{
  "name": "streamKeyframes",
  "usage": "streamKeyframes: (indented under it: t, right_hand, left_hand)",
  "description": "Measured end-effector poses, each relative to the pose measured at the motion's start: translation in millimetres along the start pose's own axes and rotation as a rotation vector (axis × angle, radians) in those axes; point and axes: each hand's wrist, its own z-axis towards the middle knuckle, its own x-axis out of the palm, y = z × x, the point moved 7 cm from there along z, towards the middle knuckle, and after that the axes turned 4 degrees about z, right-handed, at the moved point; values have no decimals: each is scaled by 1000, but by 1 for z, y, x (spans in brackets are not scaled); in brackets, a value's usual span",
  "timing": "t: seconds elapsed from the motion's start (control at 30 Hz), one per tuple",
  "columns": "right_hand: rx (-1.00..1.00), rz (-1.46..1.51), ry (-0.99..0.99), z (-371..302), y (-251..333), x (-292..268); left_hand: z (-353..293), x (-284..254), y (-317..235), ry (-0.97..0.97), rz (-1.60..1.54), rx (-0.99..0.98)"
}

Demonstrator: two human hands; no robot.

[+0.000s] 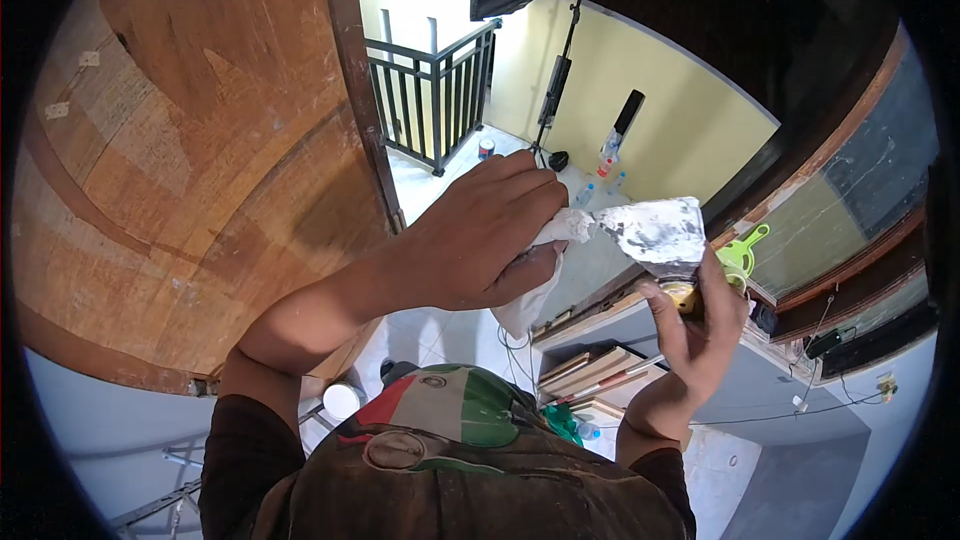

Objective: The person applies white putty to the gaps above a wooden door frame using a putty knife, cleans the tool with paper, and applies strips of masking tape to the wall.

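Observation:
My left hand [490, 225] is closed round the white-smeared handle of a putty knife [655, 230]. The wide metal blade points right and is streaked with white and grey paste. A white, bag-like thing [530, 305] hangs below the same hand; whether the fingers grip it too, I cannot tell. Just under the blade, the thumb and fingers of my right hand [705, 325] are closed on a small yellow thing [680, 295], round at its edge. The blade's lower edge is at or against it. Its kind does not show.
A large wooden door panel [200, 140] stands at my left. To the right are a window frame [850, 180] and a ledge with a green plastic thing [738, 252]. Beyond are a black railing [435, 90], a lamp stand [557, 90] and bottles [585, 194]. Wooden boards [605, 375] lie below.

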Motion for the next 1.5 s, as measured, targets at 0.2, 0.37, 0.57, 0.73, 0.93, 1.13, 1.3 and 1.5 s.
streamKeyframes:
  t: [0.2, 0.37, 0.57, 0.73, 0.93, 1.13, 1.3, 1.5]
  right_hand:
    - [45, 95, 64, 5, -8, 12]
    - [-41, 43, 104, 9, -4, 17]
    - [-107, 71, 120, 15, 8, 26]
    - [-48, 110, 143, 18, 6, 30]
    - [-9, 149, 176, 18, -11, 37]
    - [87, 369, 195, 12, -19, 48]
    - [215, 516, 245, -1, -28, 66]
    - [431, 800, 357, -16, -55, 107]
  left_hand:
    - [-2, 1, 2, 172, -22, -102]
    - [-11, -11, 3, 81, 37, -72]
    - [-13, -21, 2, 6, 138, -9]
    - [-10, -30, 4, 51, 135, -27]
    - [-11, -22, 20, 221, 61, -70]
    - [-13, -23, 20, 150, 37, 41]
    - [-18, -22, 19, 39, 94, 96]
    - [-17, -11, 38, 239, 195, -86]
